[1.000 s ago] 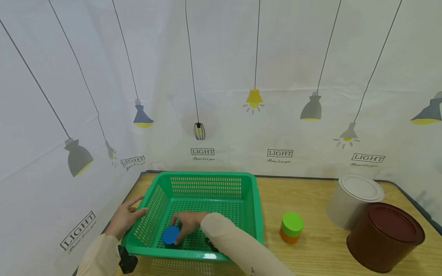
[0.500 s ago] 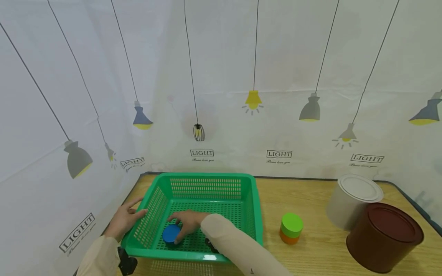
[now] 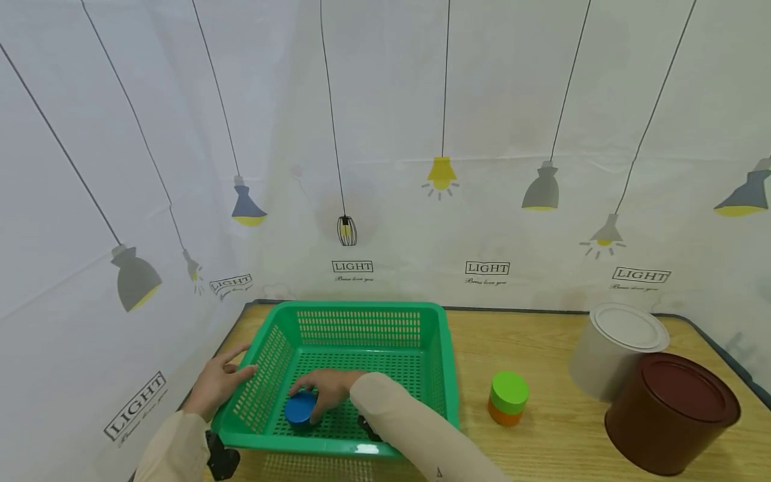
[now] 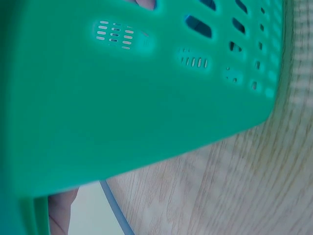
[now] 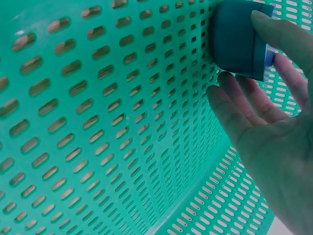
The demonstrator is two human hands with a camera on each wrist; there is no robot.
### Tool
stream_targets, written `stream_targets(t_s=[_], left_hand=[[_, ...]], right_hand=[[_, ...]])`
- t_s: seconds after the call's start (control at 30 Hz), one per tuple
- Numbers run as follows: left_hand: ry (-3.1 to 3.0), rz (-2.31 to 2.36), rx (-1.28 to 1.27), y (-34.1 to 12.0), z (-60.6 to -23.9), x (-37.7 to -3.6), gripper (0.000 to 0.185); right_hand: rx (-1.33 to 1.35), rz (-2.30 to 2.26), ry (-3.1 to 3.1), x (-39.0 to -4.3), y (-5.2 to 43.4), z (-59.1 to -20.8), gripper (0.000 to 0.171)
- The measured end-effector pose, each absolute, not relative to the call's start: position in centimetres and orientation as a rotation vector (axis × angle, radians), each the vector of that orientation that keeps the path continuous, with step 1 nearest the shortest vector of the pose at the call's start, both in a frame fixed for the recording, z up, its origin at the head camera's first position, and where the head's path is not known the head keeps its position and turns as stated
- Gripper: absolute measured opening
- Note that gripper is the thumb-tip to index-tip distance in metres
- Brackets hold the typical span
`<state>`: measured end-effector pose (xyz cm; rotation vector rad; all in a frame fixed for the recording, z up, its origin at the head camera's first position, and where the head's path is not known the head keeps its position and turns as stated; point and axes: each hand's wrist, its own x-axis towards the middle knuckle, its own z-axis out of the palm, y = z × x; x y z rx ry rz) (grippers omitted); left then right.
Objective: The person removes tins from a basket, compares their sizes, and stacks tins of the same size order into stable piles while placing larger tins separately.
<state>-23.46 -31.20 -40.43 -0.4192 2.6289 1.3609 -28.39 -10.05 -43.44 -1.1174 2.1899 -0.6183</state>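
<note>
Reaching down into the green basket [image 3: 361,314], the person's right hand [image 3: 328,388] has its fingers curled round a small blue tub [image 3: 299,408] that sits on the basket floor near the front left corner. The left hand [image 3: 217,381] lies against the outside of the basket's left wall with fingers fairly straight, holding nothing. Off to the right on the wooden table [image 3: 542,442] stand a green-and-orange tub [image 3: 508,397], a white tin [image 3: 614,351] and a brown tin [image 3: 671,412].
</note>
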Motion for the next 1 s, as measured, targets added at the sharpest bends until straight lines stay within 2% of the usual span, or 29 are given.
stream_targets(t_s=[0.53, 1.0], left_hand=[[2.675, 1.341, -0.321, -31.4, -40.5, -23.3, 0.066], [2.626, 1.372, -0.403, -31.2, -40.5, -23.5, 0.066]], right_hand=[[-0.992, -0.717, 2.182, -28.0, -9.4, -43.1, 0.047], [-1.035, -0.812, 2.188, -28.1, -8.7, -40.5, 0.048]])
